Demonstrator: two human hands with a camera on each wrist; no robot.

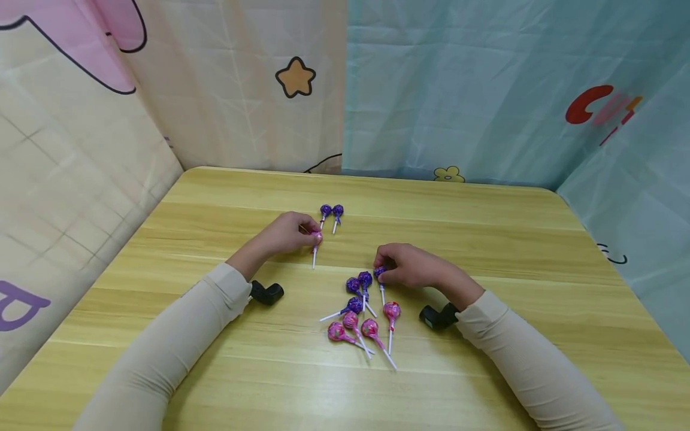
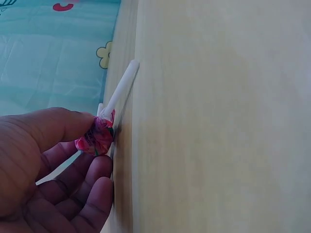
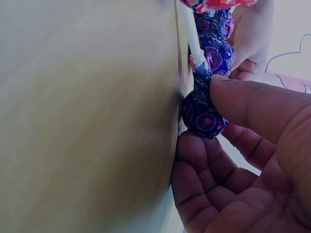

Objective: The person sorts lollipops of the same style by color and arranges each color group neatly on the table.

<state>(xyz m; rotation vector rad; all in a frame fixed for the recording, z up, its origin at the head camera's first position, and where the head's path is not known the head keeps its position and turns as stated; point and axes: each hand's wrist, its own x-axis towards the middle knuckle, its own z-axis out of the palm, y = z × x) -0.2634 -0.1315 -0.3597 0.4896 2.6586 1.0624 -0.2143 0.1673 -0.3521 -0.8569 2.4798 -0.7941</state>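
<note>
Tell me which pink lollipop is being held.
The pink lollipop pinched by the left hand; the other four pink ones lie unheld on the table.

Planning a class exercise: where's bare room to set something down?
On the table, between right hand and right edge, and between left sleeve and left edge. Crowded: the middle, where purple lollipops and pink lollipops cluster.

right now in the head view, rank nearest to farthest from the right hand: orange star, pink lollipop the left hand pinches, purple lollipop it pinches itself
1. Purple lollipop: pinched in the right hand
2. Pink lollipop: off to the left, pinched in the left hand
3. Orange star: on the curtain behind the table
</note>
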